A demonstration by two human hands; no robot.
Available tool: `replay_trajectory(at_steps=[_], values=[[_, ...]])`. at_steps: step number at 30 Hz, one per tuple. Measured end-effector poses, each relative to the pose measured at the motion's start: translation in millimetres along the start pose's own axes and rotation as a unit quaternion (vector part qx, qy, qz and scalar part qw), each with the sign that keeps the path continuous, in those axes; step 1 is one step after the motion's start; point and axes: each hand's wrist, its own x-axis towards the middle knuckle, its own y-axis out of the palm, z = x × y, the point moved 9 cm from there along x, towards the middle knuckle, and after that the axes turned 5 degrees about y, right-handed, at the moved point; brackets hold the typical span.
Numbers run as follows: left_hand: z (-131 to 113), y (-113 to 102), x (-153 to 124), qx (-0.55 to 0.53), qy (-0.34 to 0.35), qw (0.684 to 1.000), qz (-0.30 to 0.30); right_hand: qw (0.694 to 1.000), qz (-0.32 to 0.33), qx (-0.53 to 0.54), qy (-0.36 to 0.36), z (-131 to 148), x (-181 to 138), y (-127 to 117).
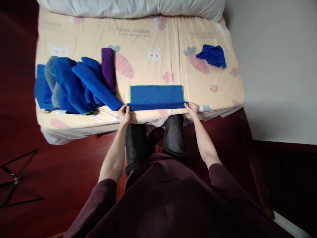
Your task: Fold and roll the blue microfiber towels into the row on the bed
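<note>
Dark maroon sleeves and black trousers fill the near part of the view, with both bare forearms reaching forward to the bed edge. Beyond the hands stretches the wide mattress in a cream sheet printed with carrots and rabbits (148, 62), and along its far side, well past both hands, lies a pale grey-white pillow or duvet (133, 7).

Between the two hands sits the folded rectangular blue cloth with a thin green trim (156, 96), lying flat at the near edge of the mattress. The left hand (124, 114) pinches the near left corner of this cloth, fingers closed on its edge. The right hand (191, 108) grips the near right corner in the same way, fingertips closed on the fold.

Off to the left of the left hand, just beside the cloth's corner, rests a heap of folded blue and grey towels (71, 86), overlapping one another. Touching the heap's far right side is a rolled purple towel (108, 67). Forward and to the right of the right hand, well apart from it, lies a small crumpled blue cloth (213, 55).
</note>
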Motion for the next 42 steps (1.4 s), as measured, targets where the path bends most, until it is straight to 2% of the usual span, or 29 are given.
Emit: replay_trajectory(at_steps=[12,22,28,33,37,42], values=[[6.7,-7.0,1.5,0.028,-0.009,0.999,-0.026,1.0,-0.004,0.013,0.0,-16.5,6.6,3.3],[-7.7,-9.5,-7.7,0.05,-0.019,0.996,-0.073,1.0,-0.026,0.007,-0.017,-17.7,11.1,4.4],[-12.8,-9.3,-12.2,0.075,-0.046,0.994,-0.064,0.999,-0.032,-0.004,-0.033,-14.8,12.4,5.8],[-14.9,-10.4,-15.4,0.124,-0.03,0.991,-0.051,0.999,-0.026,-0.02,-0.031,-15.5,23.5,11.4],[-11.9,-11.4,-14.4,0.155,-0.019,0.987,-0.033,0.998,-0.006,-0.048,-0.04,-14.2,32.0,19.0],[-7.9,-12.1,-10.6,0.173,-0.045,0.984,-0.014,0.996,-0.008,-0.079,-0.047,-15.0,33.6,18.2]])
